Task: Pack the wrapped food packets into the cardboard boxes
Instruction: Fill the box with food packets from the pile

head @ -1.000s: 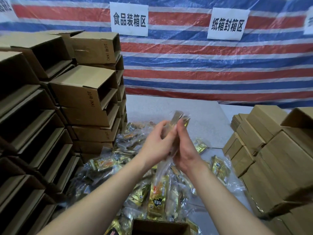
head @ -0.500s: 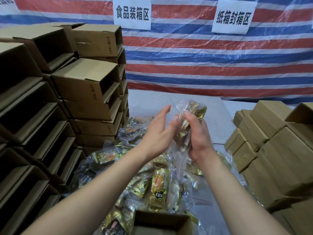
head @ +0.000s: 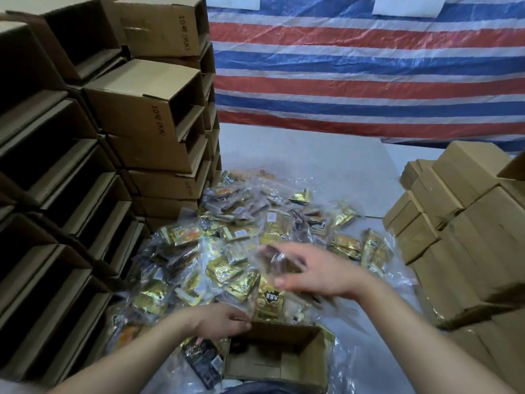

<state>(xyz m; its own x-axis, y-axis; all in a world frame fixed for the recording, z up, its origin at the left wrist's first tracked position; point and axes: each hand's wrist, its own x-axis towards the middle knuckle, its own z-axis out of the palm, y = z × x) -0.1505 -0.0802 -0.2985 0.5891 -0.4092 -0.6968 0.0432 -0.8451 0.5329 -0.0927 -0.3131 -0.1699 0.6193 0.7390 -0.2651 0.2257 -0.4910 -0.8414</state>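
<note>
Right hand [head: 318,275] pinches a clear packet [head: 279,263]; drop it into the open box [head: 277,362] beside your left hand's [head: 220,319] curled fingers.

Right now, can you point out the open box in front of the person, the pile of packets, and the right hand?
open box [head: 289,331]: head view, far rim.
pile of packets [head: 224,268]: head view, a gold packet mid-pile.
right hand [head: 318,273]: head view, back of the hand.
</note>
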